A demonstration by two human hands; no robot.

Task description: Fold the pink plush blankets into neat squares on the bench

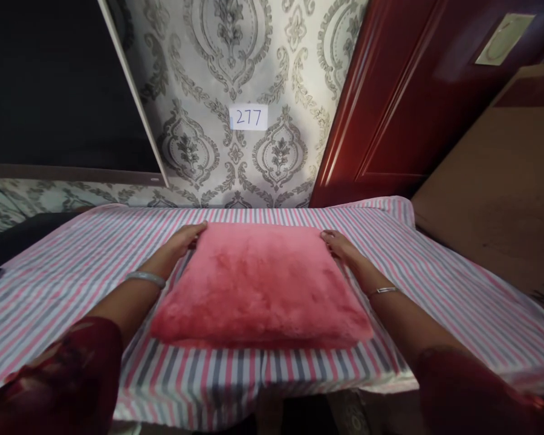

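Observation:
A pink plush cushion (263,284), roughly square, lies flat in the middle of the striped cloth. My left hand (188,237) grips its far left corner, the thumb near the top edge and the other fingers partly hidden at the side. At the far right corner, my right hand (339,244) holds the cushion in the same way, its fingers curled against the edge. A pale bangle (145,278) circles my left wrist, and a thin metal bracelet (385,290) is on the right one.
A pink, grey and white striped cloth (435,290) covers the table. Behind it are patterned wallpaper with a paper label (249,116) reading 277, a dark screen (63,84) at left and a red wooden door (390,90). A large cardboard box (498,181) stands at right.

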